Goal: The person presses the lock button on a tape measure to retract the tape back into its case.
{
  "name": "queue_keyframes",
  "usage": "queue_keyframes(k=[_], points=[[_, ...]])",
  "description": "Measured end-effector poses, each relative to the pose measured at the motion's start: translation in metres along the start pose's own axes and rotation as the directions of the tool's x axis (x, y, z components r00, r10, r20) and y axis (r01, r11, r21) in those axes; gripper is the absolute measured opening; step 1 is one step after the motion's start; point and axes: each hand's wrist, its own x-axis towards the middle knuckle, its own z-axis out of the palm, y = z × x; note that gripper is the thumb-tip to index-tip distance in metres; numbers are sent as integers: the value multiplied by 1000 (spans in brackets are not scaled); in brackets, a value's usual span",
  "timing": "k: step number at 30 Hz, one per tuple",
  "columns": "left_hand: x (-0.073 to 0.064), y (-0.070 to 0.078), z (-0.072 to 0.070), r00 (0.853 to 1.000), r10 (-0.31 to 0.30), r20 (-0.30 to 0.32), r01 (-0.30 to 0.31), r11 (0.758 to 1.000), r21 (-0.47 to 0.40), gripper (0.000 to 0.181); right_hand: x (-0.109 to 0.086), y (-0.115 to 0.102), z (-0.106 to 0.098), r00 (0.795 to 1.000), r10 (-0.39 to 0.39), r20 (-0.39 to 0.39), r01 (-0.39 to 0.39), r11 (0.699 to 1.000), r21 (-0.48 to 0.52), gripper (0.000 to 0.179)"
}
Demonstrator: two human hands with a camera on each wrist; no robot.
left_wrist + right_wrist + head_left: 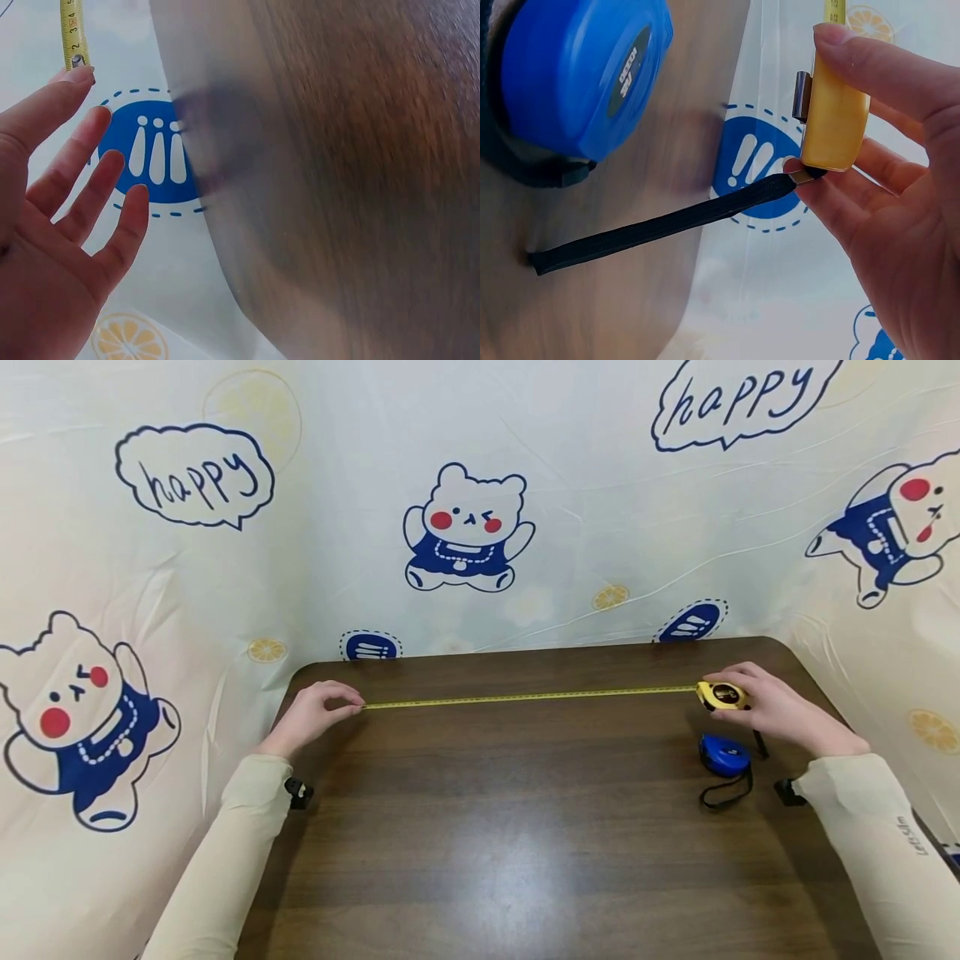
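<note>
Stretched across the far part of the table is the yellow blade (525, 697) of a tape measure. Its yellow-and-black case (723, 696) is gripped by my right hand (772, 703), thumb on one side and fingers on the other. A metal clip (802, 96) and a black wrist strap (667, 223) on the case show in the right wrist view. At the left, my left hand (315, 714) pinches the blade's end between thumb and forefinger. The other fingers of that hand (112, 180) are spread loosely in the left wrist view.
A blue tape measure (725, 755) with a black strap loop (726, 793) lies on the brown wooden table (480, 827), nearer than the right hand. Behind the table hangs a printed cloth (337, 560) with bears and "happy" bubbles. Small black devices (298, 792) sit at the wrists.
</note>
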Motion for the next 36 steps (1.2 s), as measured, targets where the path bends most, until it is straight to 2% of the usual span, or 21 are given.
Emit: queue_keyframes(k=[6, 12, 23, 30, 36], points=[[4, 2, 6, 1000, -2, 6, 2, 1000, -11, 7, 4, -6, 1, 1000, -24, -14, 24, 1000, 8, 56], [5, 10, 7, 1000, 5, 29, -4, 1000, -24, 7, 7, -9, 3, 998, -64, -23, 64, 998, -11, 56], [11, 19, 15, 997, 69, -16, -70, 997, -30, 7, 14, -15, 7, 998, -63, 15, 62, 998, 20, 57], [18, 21, 19, 999, 32, 8, -32, 998, -47, 8, 18, -19, 9, 997, -82, 10, 82, 996, 24, 55], [20, 24, 22, 1000, 26, 11, -26, 998, -49, 8, 21, -22, 11, 996, -91, 11, 91, 996, 24, 55]])
